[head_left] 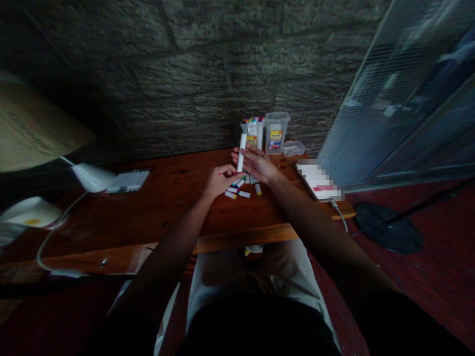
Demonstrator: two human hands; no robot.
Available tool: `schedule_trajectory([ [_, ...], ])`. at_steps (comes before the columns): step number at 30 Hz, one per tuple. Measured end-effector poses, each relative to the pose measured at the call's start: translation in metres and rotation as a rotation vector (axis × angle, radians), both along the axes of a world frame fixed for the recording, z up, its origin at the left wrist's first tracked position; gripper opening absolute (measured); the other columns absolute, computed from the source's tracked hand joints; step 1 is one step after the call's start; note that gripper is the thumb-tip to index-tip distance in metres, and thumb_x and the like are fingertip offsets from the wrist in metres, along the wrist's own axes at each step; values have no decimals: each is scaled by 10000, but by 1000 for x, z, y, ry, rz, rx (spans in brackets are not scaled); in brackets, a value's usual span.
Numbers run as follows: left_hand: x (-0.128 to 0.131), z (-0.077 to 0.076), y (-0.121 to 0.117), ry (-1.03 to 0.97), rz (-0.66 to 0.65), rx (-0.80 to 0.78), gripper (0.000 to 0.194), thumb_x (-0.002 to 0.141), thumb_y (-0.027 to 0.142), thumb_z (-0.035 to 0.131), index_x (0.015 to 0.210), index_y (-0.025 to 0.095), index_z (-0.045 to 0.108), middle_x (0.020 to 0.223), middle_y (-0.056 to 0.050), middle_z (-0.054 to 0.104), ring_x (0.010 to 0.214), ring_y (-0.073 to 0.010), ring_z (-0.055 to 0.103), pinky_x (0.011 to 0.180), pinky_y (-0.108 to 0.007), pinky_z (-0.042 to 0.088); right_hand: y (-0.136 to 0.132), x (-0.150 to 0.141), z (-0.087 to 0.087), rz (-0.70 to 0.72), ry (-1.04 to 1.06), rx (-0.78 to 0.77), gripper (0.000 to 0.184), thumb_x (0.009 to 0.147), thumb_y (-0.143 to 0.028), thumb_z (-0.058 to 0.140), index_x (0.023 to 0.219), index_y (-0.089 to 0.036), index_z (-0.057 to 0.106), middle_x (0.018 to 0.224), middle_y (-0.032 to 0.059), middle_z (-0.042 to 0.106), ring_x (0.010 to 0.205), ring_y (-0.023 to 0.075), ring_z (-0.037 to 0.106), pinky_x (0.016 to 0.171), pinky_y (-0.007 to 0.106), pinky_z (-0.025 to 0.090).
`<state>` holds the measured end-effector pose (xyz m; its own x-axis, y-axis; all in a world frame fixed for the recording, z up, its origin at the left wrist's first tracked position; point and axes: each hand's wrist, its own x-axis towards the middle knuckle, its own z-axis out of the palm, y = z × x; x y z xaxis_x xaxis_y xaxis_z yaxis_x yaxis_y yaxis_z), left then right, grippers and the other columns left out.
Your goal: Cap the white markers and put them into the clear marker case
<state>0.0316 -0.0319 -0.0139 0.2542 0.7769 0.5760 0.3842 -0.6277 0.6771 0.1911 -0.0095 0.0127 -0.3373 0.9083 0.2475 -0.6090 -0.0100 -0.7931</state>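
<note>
A white marker (241, 152) stands almost upright in front of me, its upper tip greyish and narrow. My right hand (260, 162) grips it about the middle between thumb and fingers. At its lower end are the thumb and fingers of my left hand (221, 181), closed around the bottom; exactly what they pinch there is partly hidden. Red marks show on the left hand. Below both hands, several loose marker caps (244, 194), white with coloured ends, lie scattered on the wooden table (178, 198).
Behind my hands stands a clear box of markers (259, 129), beside another clear container (277, 131) and a small clear lid or tray (294, 148). To the left lie a row of white markers (129, 180) and a lamp (91, 175). A white device (319, 183) with a cable sits right.
</note>
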Motion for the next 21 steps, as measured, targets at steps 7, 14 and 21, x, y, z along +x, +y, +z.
schedule_trajectory([
  [7,2,6,-5,27,11,31,350,711,446,745,592,162,576,523,47,473,497,-75,374,505,-216,302,-1,-1,1,-16,-49,-33,191,818,-223,666,941,-214,520,1010,25,694,989,155,664,840,314,572],
  [14,2,5,-5,22,42,11,293,721,450,736,727,172,640,537,52,492,498,-81,400,499,-208,302,3,1,-1,-60,-78,-44,235,731,-237,719,869,-212,530,933,-2,698,873,139,658,732,270,550],
  [21,-2,4,-1,49,165,83,240,856,410,599,873,186,684,578,31,543,511,-91,433,524,-214,322,4,1,0,-212,-230,15,333,654,-380,785,806,-204,548,756,-28,638,649,89,572,552,199,433],
])
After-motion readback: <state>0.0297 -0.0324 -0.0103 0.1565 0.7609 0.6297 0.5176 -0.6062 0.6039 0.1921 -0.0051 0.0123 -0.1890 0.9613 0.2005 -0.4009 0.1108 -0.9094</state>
